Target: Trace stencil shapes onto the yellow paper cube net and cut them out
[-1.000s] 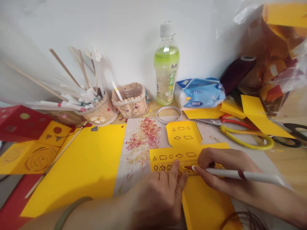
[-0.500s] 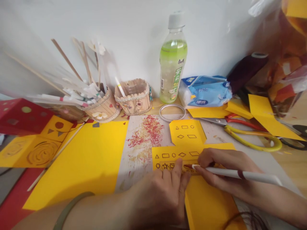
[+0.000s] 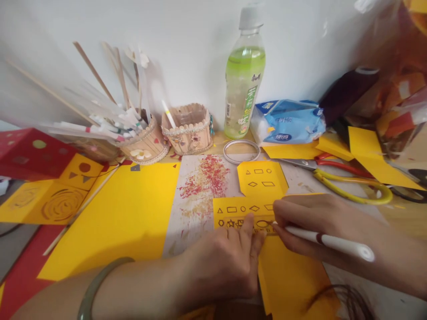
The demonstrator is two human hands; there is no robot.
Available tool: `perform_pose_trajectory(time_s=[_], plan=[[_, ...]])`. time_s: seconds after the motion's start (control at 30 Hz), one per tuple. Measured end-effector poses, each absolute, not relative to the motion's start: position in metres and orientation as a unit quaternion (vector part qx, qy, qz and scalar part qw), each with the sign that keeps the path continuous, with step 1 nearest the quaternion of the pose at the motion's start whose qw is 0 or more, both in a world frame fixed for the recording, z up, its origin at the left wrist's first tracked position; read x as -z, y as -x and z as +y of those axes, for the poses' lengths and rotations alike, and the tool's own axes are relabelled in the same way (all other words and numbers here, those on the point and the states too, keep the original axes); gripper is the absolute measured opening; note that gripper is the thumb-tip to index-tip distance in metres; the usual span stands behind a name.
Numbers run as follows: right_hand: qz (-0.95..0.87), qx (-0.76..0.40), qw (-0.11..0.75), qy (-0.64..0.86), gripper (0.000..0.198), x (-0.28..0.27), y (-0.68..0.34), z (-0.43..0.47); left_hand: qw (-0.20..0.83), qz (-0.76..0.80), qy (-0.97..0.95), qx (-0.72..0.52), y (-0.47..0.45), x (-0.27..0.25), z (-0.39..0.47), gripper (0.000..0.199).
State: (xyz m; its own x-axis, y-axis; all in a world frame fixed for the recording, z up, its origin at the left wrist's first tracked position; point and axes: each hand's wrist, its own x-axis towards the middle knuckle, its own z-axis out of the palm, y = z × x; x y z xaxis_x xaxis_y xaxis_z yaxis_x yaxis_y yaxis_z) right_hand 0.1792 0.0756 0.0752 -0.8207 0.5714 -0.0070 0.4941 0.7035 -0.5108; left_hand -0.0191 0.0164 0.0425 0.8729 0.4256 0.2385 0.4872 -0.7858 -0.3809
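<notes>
My right hand [image 3: 300, 222] grips a white marker [image 3: 336, 244] with a brown band. Its tip, partly hidden by my fingers, is at an oval outline on a yellow card [image 3: 230, 202]. My left hand [image 3: 230, 258] presses down from the left, index finger stretched and the others curled, on what looks like a clear stencil ruler [image 3: 260, 231] lying on the card. Above the ruler runs a row of drawn shapes: triangle, rectangle, circle, diamond, parallelogram. A smaller yellow card [image 3: 262, 175] with similar shapes lies just behind. Yellow paper [image 3: 293, 275] extends below my hands.
A drink bottle [image 3: 245, 84], a blue tissue pack [image 3: 287, 122] and a tape roll [image 3: 242, 152] stand behind. Scissors [image 3: 353, 186] lie at right. Pen baskets [image 3: 188, 135], a large yellow sheet [image 3: 126, 209], a stick [image 3: 83, 209] and a red box [image 3: 36, 153] are leftward.
The marker has swung round, its back end lower and more toward me, with a fuller oval now visible at its tip. My left hand stays pressed in place. The view has shifted slightly.
</notes>
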Motion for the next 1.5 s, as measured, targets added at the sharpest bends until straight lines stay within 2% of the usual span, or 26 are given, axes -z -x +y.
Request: perform_pose_trajectory(time_s=[0.13, 0.4, 0.8, 1.17, 1.27, 1.4, 1.5], plan=[[-0.921, -0.267, 0.034, 0.282, 0.023, -0.080, -0.172, 0.084, 0.219, -0.249, 0.941, 0.070, 0.020, -0.042, 0.015, 0.034], [-0.920, -0.285, 0.012, 0.269, 0.020, -0.074, -0.162, 0.102, 0.211, -0.249, 0.943, 0.060, 0.021, -0.039, 0.014, 0.035], [-0.883, -0.363, 0.028, 0.298, 0.020, -0.072, -0.160, 0.108, 0.221, -0.253, 0.939, 0.075, 0.019, -0.042, 0.017, 0.036], [-0.903, -0.320, 0.054, 0.283, 0.022, -0.071, -0.164, 0.104, 0.213, -0.240, 0.945, 0.057, 0.020, -0.041, 0.014, 0.034], [-0.893, -0.322, 0.092, 0.300, 0.020, -0.072, -0.170, 0.102, 0.213, -0.237, 0.946, 0.055, 0.020, -0.040, 0.015, 0.034], [-0.814, -0.373, 0.223, 0.385, 0.025, -0.082, -0.187, 0.097, 0.217, -0.235, 0.946, 0.062, 0.020, -0.040, 0.016, 0.032], [-0.790, -0.334, 0.272, 0.436, 0.023, -0.083, -0.201, 0.088, 0.213, -0.235, 0.946, 0.065, 0.020, -0.039, 0.015, 0.033]])
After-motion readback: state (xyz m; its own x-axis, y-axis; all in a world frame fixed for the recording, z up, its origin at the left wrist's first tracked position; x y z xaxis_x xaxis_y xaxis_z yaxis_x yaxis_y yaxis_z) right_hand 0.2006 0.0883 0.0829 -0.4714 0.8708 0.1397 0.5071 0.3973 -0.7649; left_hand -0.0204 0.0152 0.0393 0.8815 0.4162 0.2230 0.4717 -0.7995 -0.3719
